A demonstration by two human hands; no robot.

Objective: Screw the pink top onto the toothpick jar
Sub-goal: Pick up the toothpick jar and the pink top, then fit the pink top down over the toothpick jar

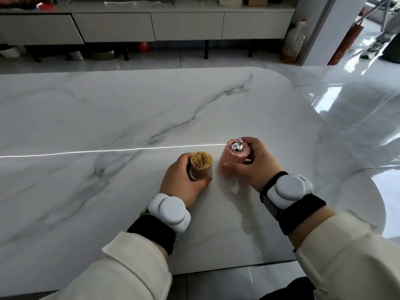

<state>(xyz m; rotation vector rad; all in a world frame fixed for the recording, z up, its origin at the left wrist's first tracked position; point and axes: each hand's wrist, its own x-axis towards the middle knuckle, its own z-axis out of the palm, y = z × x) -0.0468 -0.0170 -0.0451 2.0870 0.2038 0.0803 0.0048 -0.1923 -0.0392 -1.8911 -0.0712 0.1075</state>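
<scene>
Just below the centre of the frame, the left hand (184, 180) is wrapped around the small clear toothpick jar (200, 167), which stands upright on the white grey-veined marble table (108, 118) with its mouth uncovered and a dense bundle of pale wooden toothpicks (201, 160) showing. Just to its right, apart from it, the right hand (255, 164) is closed around the pink plastic top (234, 158), which tilts slightly and carries a shiny silver metal knob (237, 147) at its upper end. Both wrists wear white rounded devices on black bands.
</scene>
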